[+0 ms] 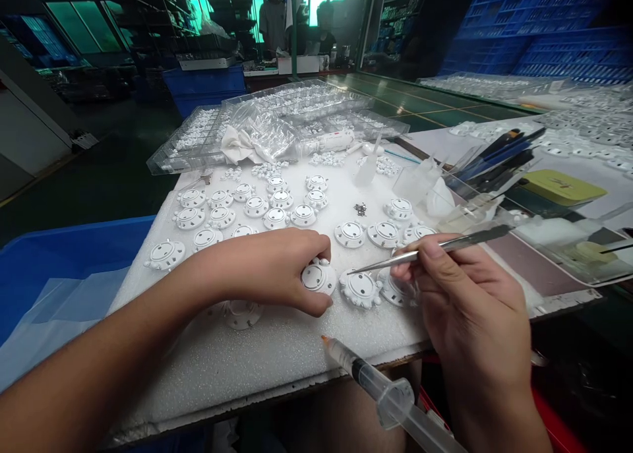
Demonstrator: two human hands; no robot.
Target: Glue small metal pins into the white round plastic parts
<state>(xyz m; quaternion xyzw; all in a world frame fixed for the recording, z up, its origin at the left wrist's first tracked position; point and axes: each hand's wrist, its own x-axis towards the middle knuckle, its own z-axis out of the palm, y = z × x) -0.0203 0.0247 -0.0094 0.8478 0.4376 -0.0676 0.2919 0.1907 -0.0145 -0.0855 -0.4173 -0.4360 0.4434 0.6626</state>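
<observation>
My left hand (281, 262) is closed around the rim of a small white disc-shaped part (319, 278) with dark dots and knobs along its edge. In my right hand (465, 295) is a pair of silver tweezers (445, 247), pinched between thumb and fingers. The tweezers' tip is over the left edge of another white disc part (360, 288); I cannot tell whether it touches. A clear syringe (368, 377) with an orange tip lies slantwise across the near edge of the white foam sheet (277, 367). Its rear end runs out of the picture.
Several similar disc parts (279, 199) stand in rows on the foam. Tiny dark pieces (361, 209) lie in a pile. Behind are clear trays (198, 133) of small white pieces and a squeeze bottle (366, 169). A blue bin (74, 235) is at left; a yellow-green box (561, 186) is at right.
</observation>
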